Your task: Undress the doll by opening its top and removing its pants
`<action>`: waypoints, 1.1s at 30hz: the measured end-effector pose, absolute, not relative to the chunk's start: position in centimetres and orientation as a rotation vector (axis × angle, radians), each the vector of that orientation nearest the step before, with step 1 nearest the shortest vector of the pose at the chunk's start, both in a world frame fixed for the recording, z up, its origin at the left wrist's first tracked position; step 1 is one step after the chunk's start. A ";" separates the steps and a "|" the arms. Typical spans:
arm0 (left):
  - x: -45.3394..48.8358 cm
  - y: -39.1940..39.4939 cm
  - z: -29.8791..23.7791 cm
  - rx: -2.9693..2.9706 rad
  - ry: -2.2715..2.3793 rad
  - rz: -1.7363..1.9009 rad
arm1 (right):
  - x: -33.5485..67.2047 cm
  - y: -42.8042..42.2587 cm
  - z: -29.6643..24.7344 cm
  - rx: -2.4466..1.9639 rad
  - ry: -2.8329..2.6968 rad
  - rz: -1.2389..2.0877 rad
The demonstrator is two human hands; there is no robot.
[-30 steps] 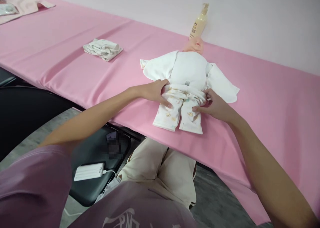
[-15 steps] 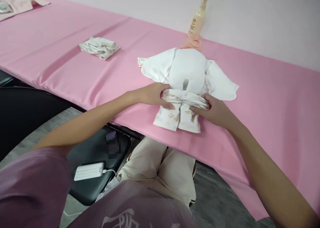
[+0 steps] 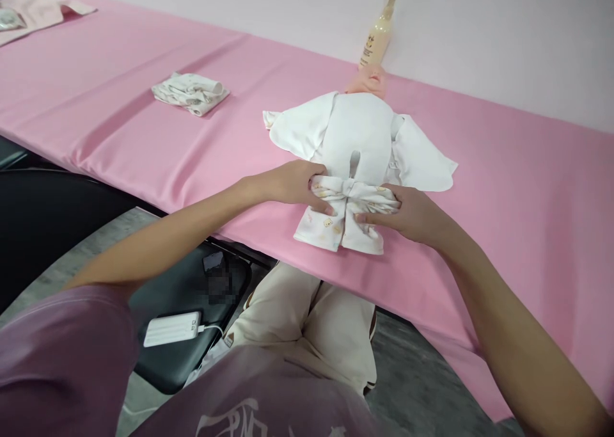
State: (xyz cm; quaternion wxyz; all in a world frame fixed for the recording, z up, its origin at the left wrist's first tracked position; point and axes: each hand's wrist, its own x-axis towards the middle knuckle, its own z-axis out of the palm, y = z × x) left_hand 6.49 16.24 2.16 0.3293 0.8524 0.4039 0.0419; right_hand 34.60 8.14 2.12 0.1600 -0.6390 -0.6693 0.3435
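Observation:
A baby doll lies on its back, its pinkish head [image 3: 368,80] toward the wall and its body covered by an opened white top [image 3: 292,127]. White baby pants [image 3: 326,227] with small printed figures are bunched around the doll's lower end. My left hand [image 3: 298,184] grips the gathered waist on the left side, thumb on the front of the cloth. On the other side, my right hand [image 3: 407,212] pinches the fabric between thumb and fingers. The doll's legs are hidden under the pants.
A pump bottle [image 3: 377,37] stands behind the doll's head against the wall. Folded printed cloth [image 3: 190,93] lies to the left on the pink table cover [image 3: 119,79]. Below the near edge, a black chair [image 3: 167,373] holds a white power bank [image 3: 171,329] with a cable.
The waist of the pants has slipped slightly downward and is more gathered. My right thumb has shifted a little left and down on the cloth.

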 end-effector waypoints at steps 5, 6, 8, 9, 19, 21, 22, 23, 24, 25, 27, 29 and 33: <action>6.4 15.9 2.2 2.253 1.046 0.099 | 34.3 7.5 2.3 -1.816 -1.947 0.942; 6.4 15.8 2.3 2.266 1.040 0.099 | 34.3 7.4 2.3 -1.818 -1.963 0.923; 6.4 15.6 2.4 2.307 1.039 0.125 | 34.4 7.4 2.1 -1.821 -2.018 0.835; 6.4 15.5 2.4 2.334 1.041 0.151 | 34.5 7.4 1.9 -1.814 -2.054 0.754; 5.5 17.0 0.7 2.413 0.935 0.319 | 37.3 8.9 -0.8 -1.632 -2.034 0.721; 5.5 17.4 0.3 2.408 0.932 0.344 | 37.6 9.1 -1.1 -1.601 -2.019 0.769; 5.5 17.5 0.2 2.402 0.941 0.353 | 37.6 9.2 -1.2 -1.599 -2.007 0.782; 5.5 17.5 0.1 2.393 0.955 0.358 | 37.6 9.2 -1.3 -1.608 -1.989 0.796; 5.6 17.5 0.0 2.383 0.970 0.362 | 37.5 9.2 -1.3 -1.627 -1.968 0.811; 5.6 17.5 -0.1 2.373 0.981 0.363 | 37.4 9.2 -1.3 -1.649 -1.946 0.831; 5.8 17.4 -0.1 2.356 0.971 0.365 | 37.2 9.0 -1.1 -1.681 -1.913 0.882; 5.8 17.2 -0.1 2.346 0.912 0.362 | 36.9 8.7 -0.8 -1.684 -1.904 0.917; 5.8 16.8 -0.4 2.349 0.797 0.374 | 36.4 8.0 -0.6 -1.643 -1.942 0.889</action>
